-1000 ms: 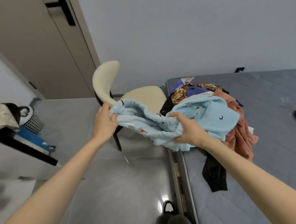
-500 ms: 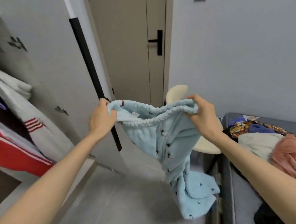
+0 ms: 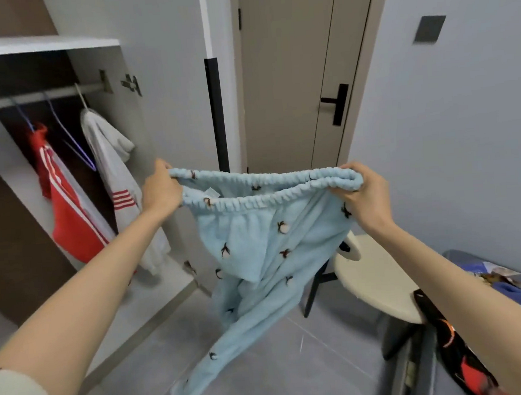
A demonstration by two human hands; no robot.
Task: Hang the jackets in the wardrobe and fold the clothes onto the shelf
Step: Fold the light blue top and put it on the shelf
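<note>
The pale blue fleece trousers (image 3: 256,247) hung in mid-air, stretched by their elastic waistband between both hands, legs trailing down towards the floor (image 3: 295,364). The left hand (image 3: 160,193) and the right hand (image 3: 368,197) each had fingers curled tight round one end of the band. On the left stood the open wardrobe (image 3: 42,46), a red jacket (image 3: 69,217) and a white jacket (image 3: 112,164) on its rail (image 3: 30,97); a chair (image 3: 373,282) sat to the right. The legs looked twisted together, so I reckoned a fold from there could bunch. The low hems might also drag or get trodden on.
</note>
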